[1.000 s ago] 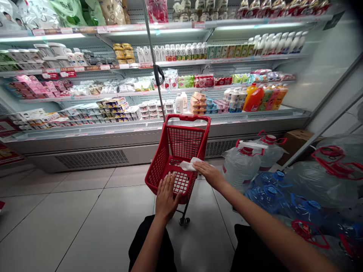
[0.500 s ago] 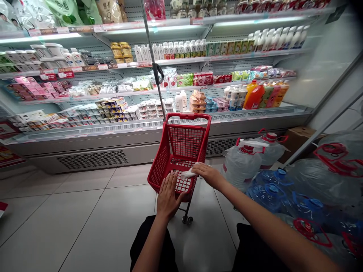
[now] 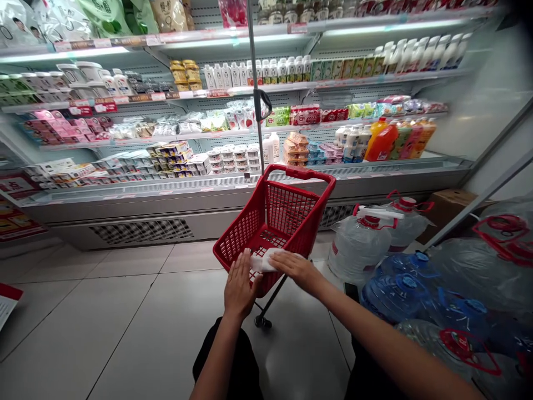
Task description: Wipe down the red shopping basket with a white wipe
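A red plastic shopping cart basket (image 3: 310, 236) on a wheeled metal frame stands in front of me, turned at an angle. My left hand (image 3: 240, 286) lies against its near edge, fingers stretched out and holding nothing. In my right hand (image 3: 296, 270) is a white cloth (image 3: 262, 262), pressed under the fingers at the near right rim. The cloth reaches across toward my left fingertips; whether it is cloth or paper I cannot tell. A caster wheel (image 3: 262, 321) shows below the basket.
Behind the cart runs a refrigerated display case (image 3: 137, 214) with several stocked shelves. Large clear water jugs (image 3: 358, 247) and blue water jugs (image 3: 400, 286) crowd the floor at right, near a cardboard box (image 3: 452, 203). A vertical door edge (image 3: 252, 61) with a black handle (image 3: 262, 105) rises behind the cart.
The cart has turned, its handle end swinging to the right. My right hand has moved slightly lower with the white cloth, which now shows more spread out. My left hand has shifted slightly left.
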A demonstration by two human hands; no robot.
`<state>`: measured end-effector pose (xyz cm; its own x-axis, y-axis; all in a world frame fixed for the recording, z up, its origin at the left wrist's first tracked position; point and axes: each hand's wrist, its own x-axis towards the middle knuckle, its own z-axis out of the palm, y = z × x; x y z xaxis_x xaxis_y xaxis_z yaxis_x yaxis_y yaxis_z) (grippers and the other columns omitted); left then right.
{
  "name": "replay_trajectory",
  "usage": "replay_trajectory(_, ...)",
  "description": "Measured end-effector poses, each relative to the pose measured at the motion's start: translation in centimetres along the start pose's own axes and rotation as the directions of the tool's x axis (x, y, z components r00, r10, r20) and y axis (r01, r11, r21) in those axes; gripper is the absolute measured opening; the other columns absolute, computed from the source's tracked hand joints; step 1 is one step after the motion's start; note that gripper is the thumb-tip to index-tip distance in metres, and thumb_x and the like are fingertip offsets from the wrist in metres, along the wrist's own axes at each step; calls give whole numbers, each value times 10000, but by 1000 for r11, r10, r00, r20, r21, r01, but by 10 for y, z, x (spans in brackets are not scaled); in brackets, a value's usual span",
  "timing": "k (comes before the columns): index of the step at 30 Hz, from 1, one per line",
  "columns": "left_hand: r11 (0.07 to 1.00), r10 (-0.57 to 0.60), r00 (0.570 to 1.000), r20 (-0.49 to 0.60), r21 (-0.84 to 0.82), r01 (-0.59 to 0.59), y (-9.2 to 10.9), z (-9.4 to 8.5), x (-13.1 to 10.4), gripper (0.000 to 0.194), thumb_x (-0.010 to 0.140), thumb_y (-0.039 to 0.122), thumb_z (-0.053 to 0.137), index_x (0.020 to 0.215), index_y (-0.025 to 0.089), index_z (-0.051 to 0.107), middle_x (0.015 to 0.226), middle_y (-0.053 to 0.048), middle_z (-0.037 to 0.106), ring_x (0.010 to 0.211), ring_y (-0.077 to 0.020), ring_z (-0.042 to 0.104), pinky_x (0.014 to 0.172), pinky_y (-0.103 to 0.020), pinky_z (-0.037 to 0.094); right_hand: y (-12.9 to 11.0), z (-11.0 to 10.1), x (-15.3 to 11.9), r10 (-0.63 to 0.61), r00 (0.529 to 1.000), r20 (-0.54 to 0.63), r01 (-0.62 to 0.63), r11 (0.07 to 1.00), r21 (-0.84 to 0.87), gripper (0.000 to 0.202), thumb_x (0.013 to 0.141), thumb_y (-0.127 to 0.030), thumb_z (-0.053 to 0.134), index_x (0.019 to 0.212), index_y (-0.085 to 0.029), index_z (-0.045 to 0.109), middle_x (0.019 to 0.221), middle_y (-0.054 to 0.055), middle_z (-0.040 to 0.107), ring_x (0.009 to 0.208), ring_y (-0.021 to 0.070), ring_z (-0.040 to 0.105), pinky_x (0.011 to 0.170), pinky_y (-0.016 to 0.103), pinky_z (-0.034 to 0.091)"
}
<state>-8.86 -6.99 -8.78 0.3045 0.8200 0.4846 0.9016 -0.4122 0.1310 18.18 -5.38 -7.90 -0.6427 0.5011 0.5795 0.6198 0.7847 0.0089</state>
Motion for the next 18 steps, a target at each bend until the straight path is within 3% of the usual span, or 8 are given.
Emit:
replay_trajectory(4, 1000, -9, 999, 35, 19, 8, 3, -5, 0, 726, 1082, 572, 323, 1688, 197, 184, 1663, -93, 431, 1525, -257, 426, 1266, -464, 338, 64, -23, -24, 159, 987, -33, -161, 981, -108, 669, 995, -9, 387, 1621, -245, 400, 1559, 72, 566, 1454, 196, 519, 1210, 455, 463)
replay_trajectory(7, 999, -36, 999, 39, 36, 34, 1, -5, 5, 744, 1067, 599, 357, 1671, 179, 252, 1634, -102, 474, 1498, -270, 466, 1257, -474, 358, 86, -38, -40, 242, 969, -42, -246, 955, -169, 707, 975, 4, 370, 1637, -245, 368, 1592, 77, 528, 1454, 207, 521, 1227, 474, 439)
replay_trajectory(10, 998, -44, 999, 28, 35, 43, 12, 1, 12, 728, 1074, 575, 354, 1664, 159, 265, 1618, -116, 494, 1479, -273, 491, 1247, -489, 374, 68, -33, -39, 273, 960, -60, -279, 943, -180, 689, 973, -5, 396, 1627, -221, 392, 1589, 97, 529, 1465, 219, 508, 1228, 465, 439)
replay_trajectory(15, 1000, 14, 1000, -24, 24, -14, 58, 19, 17, 774, 1059, 559, 406, 1647, 74, 273, 1602, -215, 485, 1496, -323, 462, 1217, -503, 404, 0, -2, -11, 182, 981, -63, -187, 979, -87, 638, 994, -41, 453, 1610, -203, 418, 1559, 89, 565, 1465, 204, 506, 1238, 435, 434)
replay_trajectory(18, 999, 14, 998, -61, 44, -11, 67, 20, 16, 822, 1046, 539, 450, 1658, 44, 209, 1646, -269, 387, 1524, -361, 411, 1203, -531, 406, -11, 2, -4, 109, 992, -55, -112, 992, -57, 628, 1009, -66, 476, 1615, -213, 406, 1562, 79, 563, 1467, 202, 503, 1230, 444, 443)
